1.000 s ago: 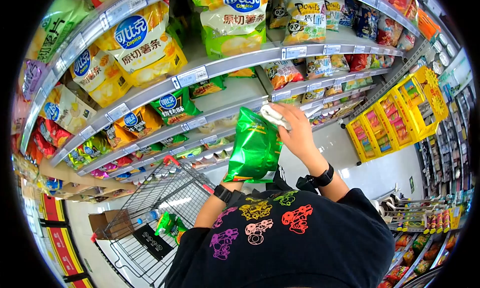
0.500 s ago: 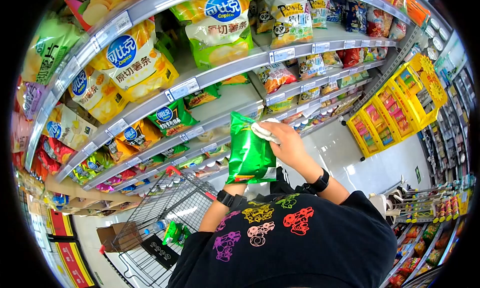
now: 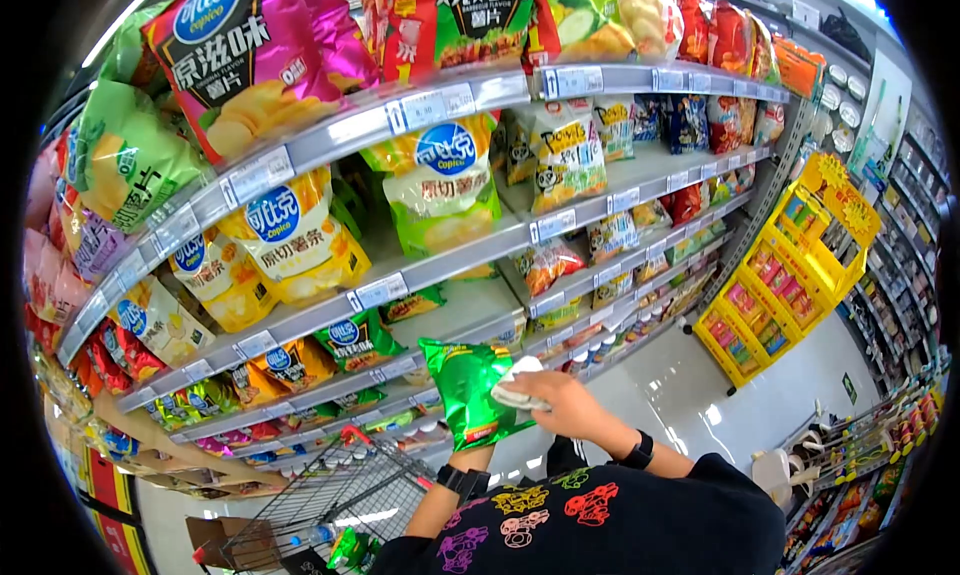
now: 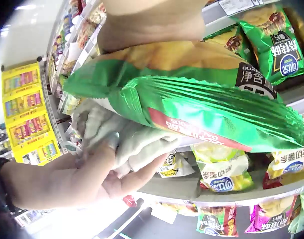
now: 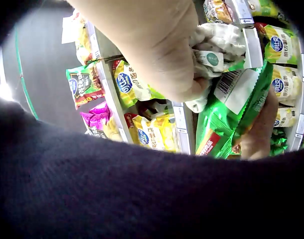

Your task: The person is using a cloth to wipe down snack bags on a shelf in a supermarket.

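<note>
A green chip bag (image 3: 462,390) is held up in front of the chest, its crimped end towards the camera in the left wrist view. Behind and below it is the left hand (image 5: 261,129), supporting the bag; the head view hides its fingers. The right hand (image 3: 572,407) grips a crumpled white cloth (image 3: 517,383) against the bag's right side. In the left wrist view the fingers of the right hand (image 4: 102,174) curl round the cloth (image 4: 127,139), which touches the bag's lower side. A barcode label (image 5: 236,89) shows on the bag in the right wrist view.
Snack shelves (image 3: 500,245) stand ahead and to the left. A wire shopping cart (image 3: 330,485) at the lower left contains green packets (image 3: 350,550) and a bottle (image 3: 315,535). To the right are a yellow display rack (image 3: 780,285) and tiled floor (image 3: 670,375).
The head view has tilted up, showing a higher shelf. Bag and hands now appear lower in it, and the bag leans more. The cloth has moved down along the bag's right side.
</note>
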The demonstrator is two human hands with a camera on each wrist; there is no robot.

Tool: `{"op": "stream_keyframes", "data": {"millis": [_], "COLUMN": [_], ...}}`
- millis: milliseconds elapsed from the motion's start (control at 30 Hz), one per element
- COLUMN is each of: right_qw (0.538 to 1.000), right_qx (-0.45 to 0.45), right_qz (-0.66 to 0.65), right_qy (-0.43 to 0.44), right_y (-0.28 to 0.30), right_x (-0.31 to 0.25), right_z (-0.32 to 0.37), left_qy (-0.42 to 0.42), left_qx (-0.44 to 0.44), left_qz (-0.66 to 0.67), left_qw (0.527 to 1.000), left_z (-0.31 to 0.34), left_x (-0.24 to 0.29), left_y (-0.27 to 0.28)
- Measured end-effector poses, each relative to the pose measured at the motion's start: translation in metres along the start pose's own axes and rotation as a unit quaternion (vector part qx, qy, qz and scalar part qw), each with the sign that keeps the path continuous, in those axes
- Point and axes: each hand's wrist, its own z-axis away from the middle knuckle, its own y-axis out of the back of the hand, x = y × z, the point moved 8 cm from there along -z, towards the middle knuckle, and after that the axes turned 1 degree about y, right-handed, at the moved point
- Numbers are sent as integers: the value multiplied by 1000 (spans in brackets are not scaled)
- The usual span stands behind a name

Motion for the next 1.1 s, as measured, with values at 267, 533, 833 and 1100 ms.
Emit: {"op": "stream_keyframes", "data": {"millis": [267, 533, 833, 1100], "right_qw": [998, 973, 988, 996], "right_qx": [-63, 167, 82, 45], "right_qz": [2, 76, 37, 15], "right_qy": [29, -139, -128, -79], "right_y": [8, 40, 11, 3], "right_x": [-12, 24, 24, 5], "right_z": [0, 7, 10, 14], "left_qy": [49, 62, 57, 24], "left_qx": [7, 7, -21, -30], "left_qz": [101, 140, 163, 193], "left_qw": [994, 988, 985, 980], "left_z": [15, 19, -2, -16], "left_x": [-27, -43, -49, -28], "left_y": [12, 16, 6, 5]}}
